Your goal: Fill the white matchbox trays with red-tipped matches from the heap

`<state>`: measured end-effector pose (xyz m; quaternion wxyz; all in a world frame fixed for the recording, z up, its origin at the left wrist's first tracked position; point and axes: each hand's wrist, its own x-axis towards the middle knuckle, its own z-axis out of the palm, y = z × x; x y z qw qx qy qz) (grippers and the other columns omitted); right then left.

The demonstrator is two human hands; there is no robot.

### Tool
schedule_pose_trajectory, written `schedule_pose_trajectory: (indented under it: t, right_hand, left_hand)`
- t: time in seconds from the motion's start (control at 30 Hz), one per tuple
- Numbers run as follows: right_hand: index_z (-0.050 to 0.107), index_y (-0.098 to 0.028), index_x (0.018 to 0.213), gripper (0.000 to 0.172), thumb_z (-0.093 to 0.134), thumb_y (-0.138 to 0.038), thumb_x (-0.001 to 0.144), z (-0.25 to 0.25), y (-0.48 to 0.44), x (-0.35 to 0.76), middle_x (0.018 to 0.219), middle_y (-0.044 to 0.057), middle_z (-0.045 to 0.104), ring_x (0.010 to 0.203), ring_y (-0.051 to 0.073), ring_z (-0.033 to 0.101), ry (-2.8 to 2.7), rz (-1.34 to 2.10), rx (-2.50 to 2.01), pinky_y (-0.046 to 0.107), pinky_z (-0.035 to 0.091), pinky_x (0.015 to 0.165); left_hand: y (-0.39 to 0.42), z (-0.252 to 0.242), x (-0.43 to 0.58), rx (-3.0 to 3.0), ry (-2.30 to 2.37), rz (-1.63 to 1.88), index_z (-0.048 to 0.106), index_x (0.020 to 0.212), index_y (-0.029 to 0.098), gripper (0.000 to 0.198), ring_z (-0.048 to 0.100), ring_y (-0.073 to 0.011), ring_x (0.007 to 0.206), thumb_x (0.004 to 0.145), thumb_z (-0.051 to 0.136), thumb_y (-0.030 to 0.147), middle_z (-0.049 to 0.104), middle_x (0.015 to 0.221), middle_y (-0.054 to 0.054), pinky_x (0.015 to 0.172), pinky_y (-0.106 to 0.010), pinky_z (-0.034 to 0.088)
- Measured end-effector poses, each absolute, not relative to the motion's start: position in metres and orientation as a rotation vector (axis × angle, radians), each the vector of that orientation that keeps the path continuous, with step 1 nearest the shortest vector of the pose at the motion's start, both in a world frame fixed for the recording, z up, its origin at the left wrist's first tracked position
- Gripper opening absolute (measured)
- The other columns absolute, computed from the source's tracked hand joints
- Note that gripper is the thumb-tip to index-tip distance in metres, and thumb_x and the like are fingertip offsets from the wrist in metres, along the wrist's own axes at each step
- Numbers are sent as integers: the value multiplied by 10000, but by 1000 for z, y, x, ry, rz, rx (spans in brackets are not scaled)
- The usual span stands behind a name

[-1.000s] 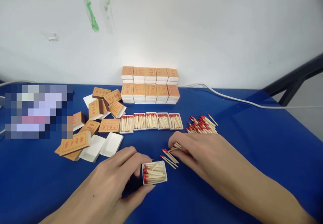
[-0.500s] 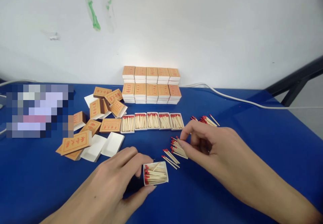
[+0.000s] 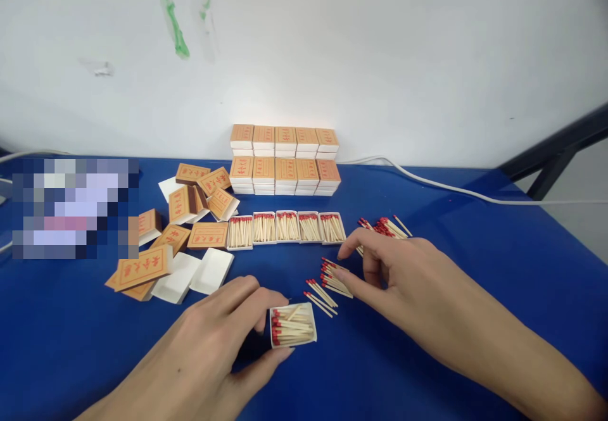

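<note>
Between the thumb and fingers of my left hand [image 3: 237, 339] is a white matchbox tray [image 3: 314, 323], partly filled with red-tipped matches that mostly lie with their heads to the left. My right hand [image 3: 394, 275] hovers at a small pile of loose matches [image 3: 336, 280], thumb and index finger apart, the thumb tip over the pile. No match shows between those fingertips. A few more loose matches [image 3: 322, 297] lie between the pile and the tray. Behind them runs a row of several filled trays [image 3: 287, 226], match heads pointing away from me.
Closed matchboxes [image 3: 287, 169] stand stacked against the white wall. Orange matchbox sleeves [image 3: 145, 268] and blank white trays [image 3: 212, 271] lie heaped at left. Another match heap [image 3: 387, 226] sits behind my right hand. A white cable [image 3: 441, 190] crosses the blue table's back. A blurred-out object lies far left.
The thumb and index finger of my right hand have spread apart from a near pinch over the match pile. My left hand and its tray have stayed in place.
</note>
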<state>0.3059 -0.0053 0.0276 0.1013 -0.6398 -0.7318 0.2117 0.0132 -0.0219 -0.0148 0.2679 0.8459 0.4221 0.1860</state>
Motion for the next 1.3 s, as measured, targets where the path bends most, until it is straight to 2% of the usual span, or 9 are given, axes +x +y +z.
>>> schedule_pose_trajectory:
  t: [0.13,0.33,0.57,0.83,0.97,1.07,1.2,1.3]
  right_hand:
    - [705,-307,1029,288,662,-580,1108,24,-7,308,691,-57,688,613,178,651,-2200,608,-1903,342,400,576]
    - [715,-301,944,241,673,-450,1130,20,-11,308,740,-58,710,652,157,643,-2206,686,-1880,325,401,601]
    - [701,-287,925,292,648,-452,1160,17,-13,309,735,-60,690,643,149,599,-2193,684,-1799,320,398,614]
    - [707,-294,930,319,647,-509,1157,24,-10,307,680,-78,664,580,135,551,-2108,744,-1739,306,388,549]
    - [729,-308,967,264,683,-494,1149,31,-16,298,740,-88,708,646,119,613,-2066,885,-1631,277,434,588]
    - [737,-312,1024,168,685,-397,1159,30,-23,285,799,-92,731,677,107,623,-2093,990,-1480,254,447,613]
    - [727,-266,1043,115,716,-322,1143,20,-29,267,980,-56,819,782,106,708,-2102,990,-1331,236,491,675]
    - [726,-243,1057,104,712,-295,1146,10,-30,261,1010,-32,834,809,122,735,-2137,953,-1256,242,515,700]
  left_hand:
    - [-22,-16,13,2291,1144,509,679,1310,368,267,696,-125,777,1059,731,294,666,1012,52,649,-240,531]
    - [-21,-13,14,2296,1144,528,675,1311,373,302,722,-116,793,1043,770,273,668,1005,65,682,-222,566]
    - [-18,-10,16,2308,1128,534,665,1292,375,297,700,-109,748,1039,779,268,654,964,77,664,-206,567]
    - [-20,-14,14,2279,1123,539,631,1301,373,314,665,-101,732,1039,742,241,641,934,90,661,-204,547]
    - [-20,-16,14,2267,1125,540,622,1323,374,323,652,-106,747,1050,742,250,644,944,87,669,-213,532]
    - [-20,-17,14,2253,1121,529,626,1311,365,284,636,-114,756,1067,740,274,634,935,81,670,-220,520]
    - [-22,-16,15,2228,1123,535,649,1264,361,222,614,-116,737,1074,738,289,646,930,80,655,-227,497]
    - [-21,-16,16,2206,1130,514,666,1224,361,168,608,-117,736,1080,731,306,655,939,78,649,-237,483]
